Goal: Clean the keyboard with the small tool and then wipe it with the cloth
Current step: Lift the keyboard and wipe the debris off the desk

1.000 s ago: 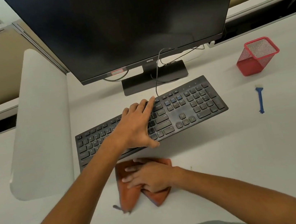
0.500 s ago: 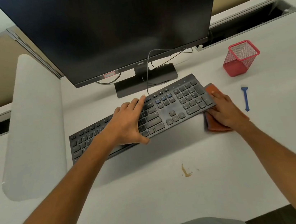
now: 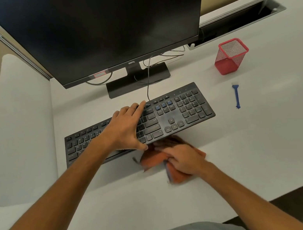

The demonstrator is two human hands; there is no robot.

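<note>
Even, soft indoor light; wide-angle bending at the edges, motion blur on the cloth [image 3: 152,158] and right hand [image 3: 184,162].

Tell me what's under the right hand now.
The orange cloth lies under the right hand, on the desk beside the keyboard's front edge. The desk beneath the cloth is hidden.

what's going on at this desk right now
A person is cleaning a black keyboard. The left hand lies spread over its middle with the thumb at the front edge, and that edge looks tilted up off the white desk. The right hand presses an orange cloth on the desk just in front of the keyboard; it is blurred. The small blue tool lies untouched to the right, near a red mesh cup.
</note>
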